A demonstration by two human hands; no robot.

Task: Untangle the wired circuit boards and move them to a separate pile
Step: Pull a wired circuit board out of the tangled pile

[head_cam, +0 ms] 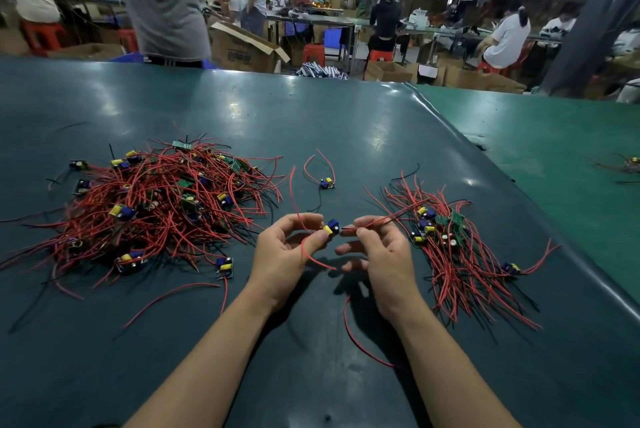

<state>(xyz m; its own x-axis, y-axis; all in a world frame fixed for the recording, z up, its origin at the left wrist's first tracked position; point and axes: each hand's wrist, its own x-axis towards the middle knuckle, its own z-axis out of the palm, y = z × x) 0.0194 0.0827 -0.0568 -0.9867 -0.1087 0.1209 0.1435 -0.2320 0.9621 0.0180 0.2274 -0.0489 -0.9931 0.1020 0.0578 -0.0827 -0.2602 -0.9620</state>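
The left hand (289, 247) and right hand (375, 247) pinch a tiny green circuit board with red bendy wires (330, 228) above the table between the piles; it looks light, so hold the board's edges.

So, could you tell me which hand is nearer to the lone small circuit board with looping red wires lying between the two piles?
Left. The left hand sits just below-left of the lone circuit board; the right hand is below-right, slightly farther.

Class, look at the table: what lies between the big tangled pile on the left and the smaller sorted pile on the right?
In the head view: both hands, left hand and right hand, holding one wired board, and behind them a lone board.
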